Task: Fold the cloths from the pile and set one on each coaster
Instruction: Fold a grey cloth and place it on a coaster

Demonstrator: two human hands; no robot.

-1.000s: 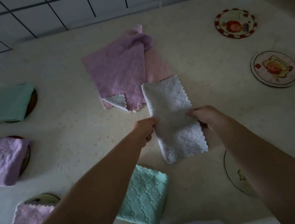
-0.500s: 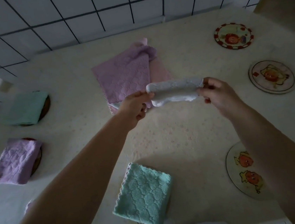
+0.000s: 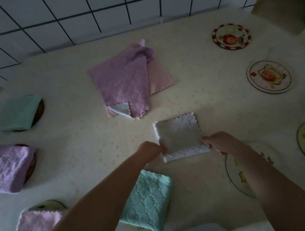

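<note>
Both hands [image 3: 186, 148] pinch the white cloth's [image 3: 179, 137] near corners, six o'clock of the pile [image 3: 125, 84]; soft, light, floppy, so edges suit.

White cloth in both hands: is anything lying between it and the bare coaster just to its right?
Nothing visible does. The white cloth sits beside the nearest bare coaster, with only the right hand and forearm across the gap.
</note>
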